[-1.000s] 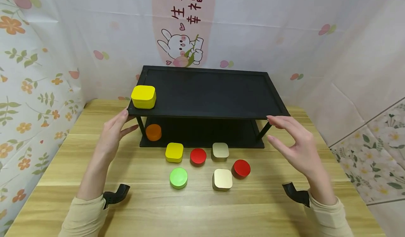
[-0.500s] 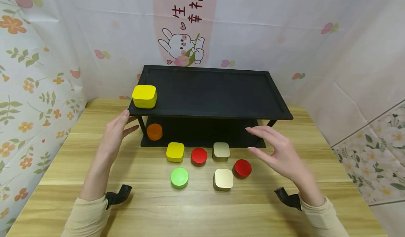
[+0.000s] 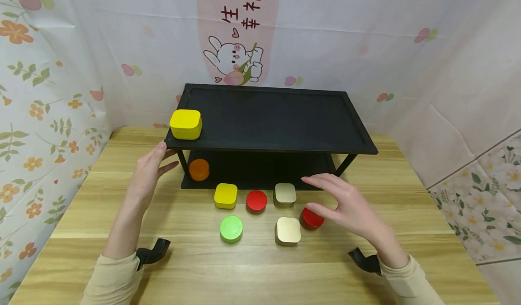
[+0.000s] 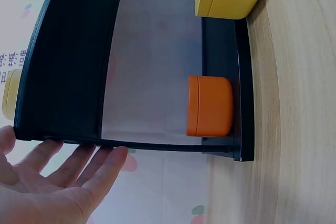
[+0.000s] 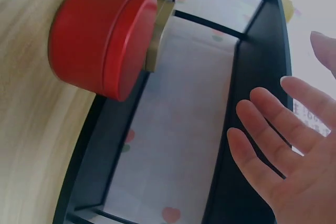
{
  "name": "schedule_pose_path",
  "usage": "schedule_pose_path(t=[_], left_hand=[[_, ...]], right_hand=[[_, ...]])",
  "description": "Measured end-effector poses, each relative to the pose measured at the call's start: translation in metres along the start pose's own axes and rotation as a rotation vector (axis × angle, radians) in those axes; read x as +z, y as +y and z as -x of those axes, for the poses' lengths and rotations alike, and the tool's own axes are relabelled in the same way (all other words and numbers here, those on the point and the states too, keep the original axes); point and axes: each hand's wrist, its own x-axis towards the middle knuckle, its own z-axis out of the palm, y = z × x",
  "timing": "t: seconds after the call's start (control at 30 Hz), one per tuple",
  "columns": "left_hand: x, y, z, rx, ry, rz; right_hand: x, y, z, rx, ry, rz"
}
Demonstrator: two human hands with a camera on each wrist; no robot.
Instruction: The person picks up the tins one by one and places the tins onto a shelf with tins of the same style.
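My left hand [image 3: 148, 173] touches the left front corner of the black two-tier shelf [image 3: 268, 119]. In the left wrist view its fairly straight fingers [image 4: 107, 169] lie along the upper board's end, the thumb beside the corner. My right hand [image 3: 350, 205] hovers, fingers apart and holding nothing, over the right red round tin [image 3: 312, 219]. A yellow square tin [image 3: 185, 124] sits on the upper board, an orange tin [image 4: 212, 106] on the lower one. In front stand a small yellow tin [image 3: 225, 195], another red tin [image 3: 256, 201], a green tin [image 3: 231, 229] and two beige square tins [image 3: 287, 230].
The wooden table [image 3: 260, 278] reaches back to a printed cloth [image 3: 325, 33] hung behind the shelf. Thin black posts [image 3: 346, 164] hold the upper board above the lower one. A black camera mount sits on each wrist.
My right hand has moved left and toward me, from the shelf's right front corner to above the right red tin. The left hand stays at its corner, and the tins have not moved.
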Motion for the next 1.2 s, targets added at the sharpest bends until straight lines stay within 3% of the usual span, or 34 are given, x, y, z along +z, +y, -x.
schedule_pose_path(t=[0.43,0.83,1.2], left_hand=[[-0.005,-0.003,0.000,-0.004,0.011,0.006],[-0.004,-0.003,-0.003,0.009,-0.002,-0.016],[-0.003,-0.005,-0.002,0.027,-0.006,-0.001]], right_hand=[[0.016,-0.001,-0.001,-0.067,-0.118,0.017],[0.027,-0.012,0.003,-0.016,-0.250,0.058],[0.040,-0.015,0.006,-0.071,-0.282,0.099]])
